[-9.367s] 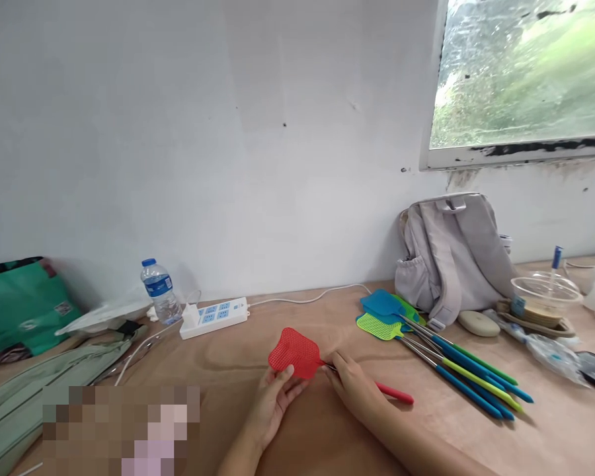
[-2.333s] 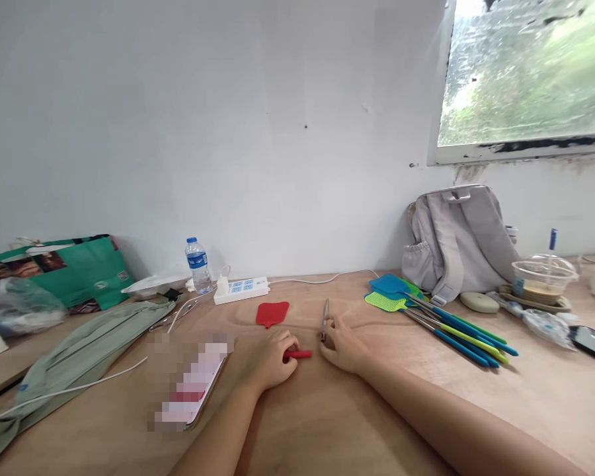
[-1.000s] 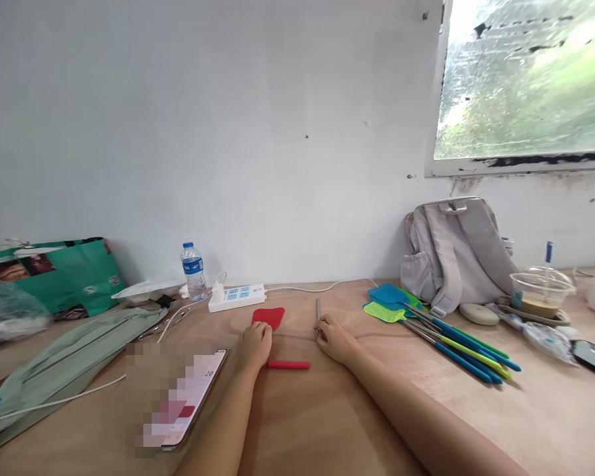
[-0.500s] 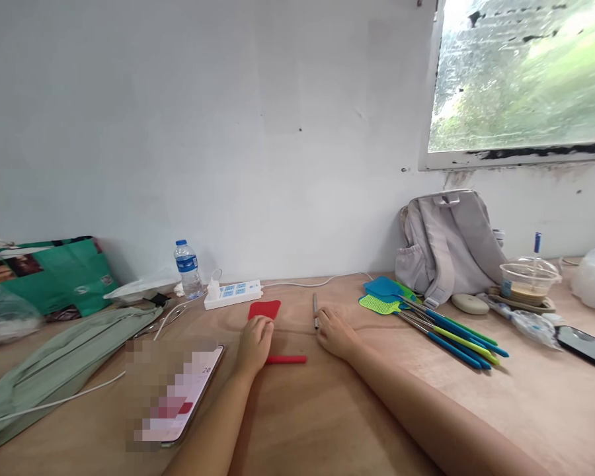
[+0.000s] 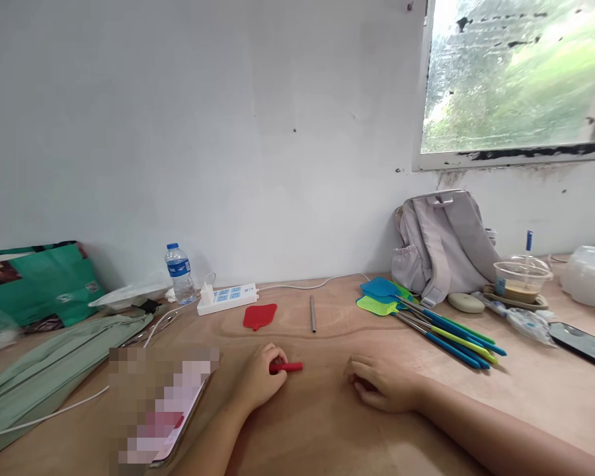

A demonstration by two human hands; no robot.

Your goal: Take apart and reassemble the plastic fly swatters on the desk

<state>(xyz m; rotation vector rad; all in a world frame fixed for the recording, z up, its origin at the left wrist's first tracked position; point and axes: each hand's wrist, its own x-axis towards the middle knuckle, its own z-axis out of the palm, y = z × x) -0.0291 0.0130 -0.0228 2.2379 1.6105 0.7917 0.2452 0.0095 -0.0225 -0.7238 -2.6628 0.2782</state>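
Observation:
My left hand (image 5: 262,378) is closed around one end of a short red fly swatter handle (image 5: 292,366), whose other end points right over the wood. To its right, my right hand (image 5: 377,382) rests on the table with fingers loosely curled, the thumb apart from them and nothing seen in the gap. Beyond the left hand lies a red fly swatter head (image 5: 260,317), flat on the table. A thin metal rod (image 5: 313,314) lies apart from it, between and beyond both hands. Farther right is a pile of assembled fly swatters (image 5: 434,330) in blue, yellow and green.
A phone (image 5: 178,410), partly pixelated, lies beside my left forearm. Along the wall stand a water bottle (image 5: 179,274), a power strip (image 5: 227,299) and a grey backpack (image 5: 443,244). At right are a plastic cup (image 5: 523,277) and a dark phone (image 5: 582,345).
My left hand has left the red swatter head, come nearer and taken hold of the red handle. My right hand has moved away from the metal rod, toward me and to the right.

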